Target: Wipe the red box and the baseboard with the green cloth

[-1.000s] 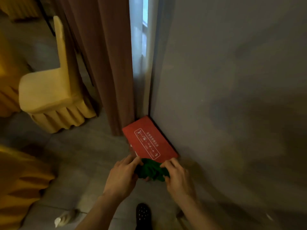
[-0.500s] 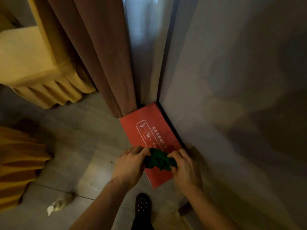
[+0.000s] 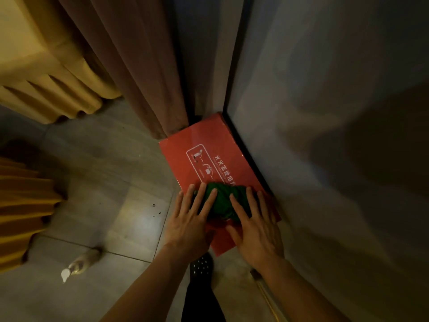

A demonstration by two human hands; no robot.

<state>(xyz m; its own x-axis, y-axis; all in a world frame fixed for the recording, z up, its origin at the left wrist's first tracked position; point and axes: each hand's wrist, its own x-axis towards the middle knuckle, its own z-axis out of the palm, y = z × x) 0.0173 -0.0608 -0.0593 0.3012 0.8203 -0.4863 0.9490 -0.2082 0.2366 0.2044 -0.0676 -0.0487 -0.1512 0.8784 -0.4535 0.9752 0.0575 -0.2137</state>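
Note:
The red box [image 3: 209, 154] lies flat on the floor in the corner, its long side against the dark baseboard [image 3: 254, 163] of the grey wall. White printed instructions show on its lid. The green cloth [image 3: 224, 201] is bunched on the near half of the lid. My left hand [image 3: 188, 226] lies flat on the cloth's left part with fingers spread. On the cloth's right part my right hand [image 3: 255, 231] presses down the same way, close to the baseboard.
A brown curtain [image 3: 139, 66] hangs down to the box's far left corner. A chair with a yellow cover [image 3: 46, 73] stands at the upper left, more yellow fabric [image 3: 21, 205] at the left edge. A spray bottle [image 3: 81, 263] lies on the floor tiles. My black shoe [image 3: 201, 268] is just below the box.
The view has dropped closer to the box. Both hands went from pinching the cloth at the box's near edge to lying flat on it on the lid.

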